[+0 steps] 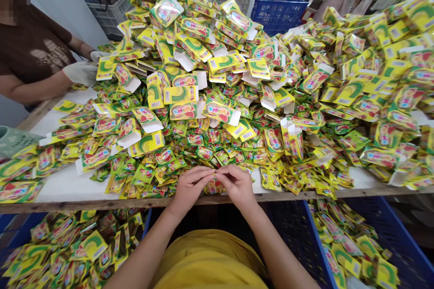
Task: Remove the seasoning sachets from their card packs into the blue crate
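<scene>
A small yellow-green sachet (214, 175) is pinched between the fingertips of the left hand (191, 186) and the right hand (237, 184), both closed on it, just above the near edge of the desk (68, 187). With so light a pinch so close to the edge, the sachet could well be dropped into the blue crate (294, 235) below, or loose sachets nudged off by the wrists. Barcodes are seen on the folded cartons (179, 95) heaped farther back; their red-and-blue lettering is too blurred to be read with certainty. A co-worker's gloved hand (81, 73) is seen at far left.
</scene>
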`<state>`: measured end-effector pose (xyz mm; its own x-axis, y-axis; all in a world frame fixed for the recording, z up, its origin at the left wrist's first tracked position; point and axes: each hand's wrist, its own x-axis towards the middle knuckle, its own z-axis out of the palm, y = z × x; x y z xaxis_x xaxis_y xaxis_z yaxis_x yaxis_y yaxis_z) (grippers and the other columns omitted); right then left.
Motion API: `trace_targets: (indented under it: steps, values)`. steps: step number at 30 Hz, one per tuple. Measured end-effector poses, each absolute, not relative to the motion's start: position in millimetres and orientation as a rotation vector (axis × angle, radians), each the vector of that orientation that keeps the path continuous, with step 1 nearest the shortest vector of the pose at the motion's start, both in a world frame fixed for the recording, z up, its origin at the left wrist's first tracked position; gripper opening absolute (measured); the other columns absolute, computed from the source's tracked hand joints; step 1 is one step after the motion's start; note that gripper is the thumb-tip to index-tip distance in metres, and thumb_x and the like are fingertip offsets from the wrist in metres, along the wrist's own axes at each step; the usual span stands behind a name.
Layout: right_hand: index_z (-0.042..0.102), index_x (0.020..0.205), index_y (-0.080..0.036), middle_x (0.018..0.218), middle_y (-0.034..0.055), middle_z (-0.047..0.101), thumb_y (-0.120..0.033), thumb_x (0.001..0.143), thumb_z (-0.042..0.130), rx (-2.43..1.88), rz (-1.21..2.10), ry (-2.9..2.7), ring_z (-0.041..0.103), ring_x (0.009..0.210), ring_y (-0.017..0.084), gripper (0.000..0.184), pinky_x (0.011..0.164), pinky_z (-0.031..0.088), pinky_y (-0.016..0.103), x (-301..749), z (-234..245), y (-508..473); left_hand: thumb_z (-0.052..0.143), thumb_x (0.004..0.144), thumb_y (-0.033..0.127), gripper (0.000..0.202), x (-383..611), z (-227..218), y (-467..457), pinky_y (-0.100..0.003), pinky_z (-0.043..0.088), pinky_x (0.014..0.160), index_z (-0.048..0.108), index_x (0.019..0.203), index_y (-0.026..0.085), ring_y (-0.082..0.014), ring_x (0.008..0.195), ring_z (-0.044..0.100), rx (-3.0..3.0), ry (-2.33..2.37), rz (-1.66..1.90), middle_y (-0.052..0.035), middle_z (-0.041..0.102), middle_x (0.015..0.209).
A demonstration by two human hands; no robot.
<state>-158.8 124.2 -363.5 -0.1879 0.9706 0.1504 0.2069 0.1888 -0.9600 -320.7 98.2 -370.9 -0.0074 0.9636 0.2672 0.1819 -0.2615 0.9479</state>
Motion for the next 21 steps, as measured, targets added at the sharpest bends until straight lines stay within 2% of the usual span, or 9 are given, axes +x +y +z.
trace_targets:
  steps: [4, 7, 12, 17, 21]
  values:
    - [0.070, 0.093, -0.022, 0.089, 0.0055, 0.068, -0.020, 0.087, 0.060, -1.029, 0.925, -1.723, 0.063, 0.088, 0.018, 0.012, 0.079, 0.051, 0.032, -153, -362, 112, 0.065, 0.083, 0.015, 0.024, -324, -375, 91, -0.029, 0.055, 0.086, 0.073, 0.104, 0.024, -0.0166, 0.095, 0.068, 1.711, 1.222, 1.331, -0.0060, 0.072, 0.105]
    - [0.069, 0.098, -0.021, 0.094, 0.0070, 0.064, -0.017, 0.090, 0.055, -1.016, 0.828, -1.751, 0.061, 0.092, 0.018, 0.017, 0.081, 0.050, 0.033, -152, -364, 108, 0.068, 0.081, 0.013, 0.032, -328, -382, 87, -0.029, 0.054, 0.089, 0.070, 0.110, 0.025, -0.0169, 0.100, 0.067, 1.826, 1.217, 1.326, -0.0070, 0.070, 0.112]
    - [0.068, 0.083, -0.021, 0.078, 0.0036, 0.062, -0.018, 0.086, 0.061, -1.059, 0.867, -1.814, 0.059, 0.074, 0.016, 0.008, 0.066, 0.048, 0.027, -156, -361, 117, 0.065, 0.082, 0.009, 0.033, -328, -389, 88, -0.026, 0.055, 0.087, 0.069, 0.111, 0.024, -0.0145, 0.096, 0.067, 1.856, 1.202, 1.357, -0.0052, 0.072, 0.104]
    - [0.067, 0.078, -0.018, 0.075, 0.0031, 0.060, -0.011, 0.084, 0.059, -1.081, 0.820, -1.850, 0.057, 0.070, 0.015, 0.012, 0.063, 0.043, 0.026, -157, -356, 126, 0.065, 0.082, 0.008, 0.043, -326, -389, 88, -0.026, 0.053, 0.088, 0.062, 0.122, 0.024, -0.0147, 0.098, 0.066, 1.891, 1.252, 1.367, -0.0063, 0.070, 0.109]
    - [0.067, 0.070, -0.018, 0.066, -0.0005, 0.057, -0.006, 0.080, 0.062, -1.060, 0.896, -1.980, 0.054, 0.064, 0.012, 0.016, 0.060, 0.039, 0.024, -155, -348, 137, 0.064, 0.083, 0.007, 0.036, -326, -390, 89, -0.024, 0.054, 0.083, 0.067, 0.113, 0.026, -0.0135, 0.094, 0.066, 1.849, 1.202, 1.367, -0.0045, 0.069, 0.104]
